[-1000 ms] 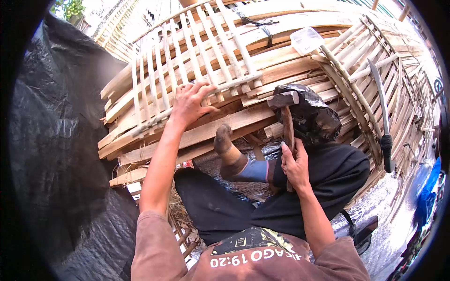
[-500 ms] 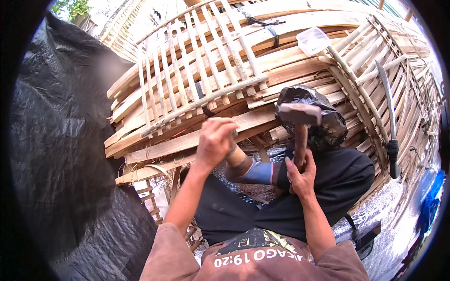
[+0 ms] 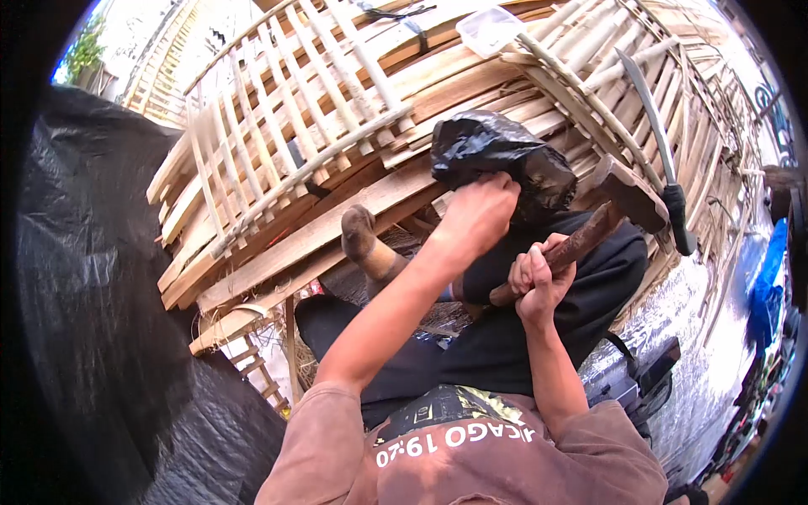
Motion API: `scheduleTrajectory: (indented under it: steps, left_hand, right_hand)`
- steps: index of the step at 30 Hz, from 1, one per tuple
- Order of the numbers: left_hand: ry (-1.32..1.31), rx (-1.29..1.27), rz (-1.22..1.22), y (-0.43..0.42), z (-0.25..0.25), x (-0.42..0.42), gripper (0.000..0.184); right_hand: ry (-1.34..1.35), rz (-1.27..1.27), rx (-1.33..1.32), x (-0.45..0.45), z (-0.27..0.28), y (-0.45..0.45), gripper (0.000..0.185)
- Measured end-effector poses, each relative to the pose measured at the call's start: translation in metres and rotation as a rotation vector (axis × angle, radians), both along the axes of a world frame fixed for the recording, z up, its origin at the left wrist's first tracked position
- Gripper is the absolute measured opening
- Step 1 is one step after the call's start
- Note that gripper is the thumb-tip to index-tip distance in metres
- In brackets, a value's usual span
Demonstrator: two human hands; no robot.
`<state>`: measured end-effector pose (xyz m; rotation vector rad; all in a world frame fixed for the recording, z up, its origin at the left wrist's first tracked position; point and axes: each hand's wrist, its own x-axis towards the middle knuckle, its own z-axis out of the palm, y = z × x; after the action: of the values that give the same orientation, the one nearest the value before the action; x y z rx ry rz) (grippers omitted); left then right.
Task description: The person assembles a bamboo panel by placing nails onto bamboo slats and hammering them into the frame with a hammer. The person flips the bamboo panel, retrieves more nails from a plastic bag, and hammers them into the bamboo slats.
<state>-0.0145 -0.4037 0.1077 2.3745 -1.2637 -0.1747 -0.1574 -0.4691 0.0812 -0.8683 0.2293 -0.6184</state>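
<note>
My left hand [image 3: 481, 217] is at the near edge of a black plastic bag [image 3: 503, 150], knuckles up and fingers curled. Its fingertips are hidden, so what they hold, if anything, does not show. In my right hand [image 3: 543, 282] is a hammer [image 3: 596, 229], gripped low on its wooden handle. The heavy, worn head tilts up and to the right, beside the bag and above my right knee.
A slatted bamboo frame [image 3: 303, 172] lies across stacked wooden planks [image 3: 320, 223]. A clear plastic container [image 3: 488, 32] sits on the wood. At the right, a long-bladed knife [image 3: 661, 143] rests against more slats. Black sheeting [image 3: 93, 295] hangs at the left.
My left hand has moved right, from above my foot to the black bag. The hammer has swung from upright to tilting right, still in my right hand. The view has shifted.
</note>
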Motion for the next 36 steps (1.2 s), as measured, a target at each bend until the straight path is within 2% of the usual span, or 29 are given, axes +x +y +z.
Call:
scheduleTrajectory:
  steps: [2,4,9,12,14,15,18,23,26,28,30,31,32,34,36]
  left_hand:
    - [0.019,0.085,0.047,-0.018,-0.002,0.004,0.017]
    - [-0.191,-0.008,-0.037,-0.031,-0.005,0.008,0.017]
    - [-0.216,0.242,-0.077,-0.050,-0.015,0.008,0.016]
    - [-0.159,0.208,-0.018,-0.054,-0.026,0.011,0.015]
    - [-0.008,0.067,0.036,-0.051,-0.032,0.014,0.016]
    - [-0.032,-0.038,0.019,-0.048,-0.034,0.014,0.017]
    - [-0.123,-0.126,0.034,-0.047,-0.039,0.009,0.014]
    - [-0.268,-0.118,0.012,-0.050,-0.054,0.004,0.012]
    - [-0.337,-0.174,0.045,-0.056,-0.061,0.007,0.011]
    - [-0.392,-0.214,0.090,-0.061,-0.063,0.007,0.011]
    - [-0.398,-0.194,0.097,-0.061,-0.064,0.008,0.011]
    - [-0.428,-0.317,0.109,-0.061,-0.058,0.007,0.014]
    - [-0.249,-0.315,0.108,-0.060,-0.052,0.007,0.017]
    - [-0.187,-0.403,0.059,-0.056,-0.042,0.007,0.018]
    - [0.028,-0.488,0.049,-0.050,-0.041,0.004,0.020]
  right_hand:
    - [-0.016,-0.030,0.065,0.002,0.001,-0.004,0.022]
    - [-0.025,-0.047,0.065,0.005,-0.001,-0.009,0.021]
    - [-0.002,-0.083,0.117,0.006,0.001,-0.011,0.020]
    - [0.024,-0.072,0.138,0.006,0.001,-0.012,0.021]
    - [0.026,-0.064,0.140,0.006,0.001,-0.012,0.021]
    - [0.039,-0.059,0.133,0.007,0.000,-0.011,0.021]
    - [0.050,-0.037,0.139,0.007,0.000,-0.010,0.022]
    - [0.054,-0.007,0.152,0.006,0.000,-0.009,0.024]
    - [0.042,-0.011,0.074,0.008,-0.001,-0.009,0.015]
    - [0.079,-0.003,0.148,0.006,0.001,-0.009,0.023]
    - [0.078,-0.004,0.146,0.005,0.002,-0.009,0.022]
    - [0.080,-0.020,0.151,0.006,0.002,-0.007,0.021]
    - [0.082,-0.035,0.158,0.008,0.002,-0.006,0.020]
    - [0.093,-0.039,0.114,0.008,0.000,-0.007,0.019]
    - [0.114,-0.017,0.024,0.008,-0.003,-0.007,0.014]
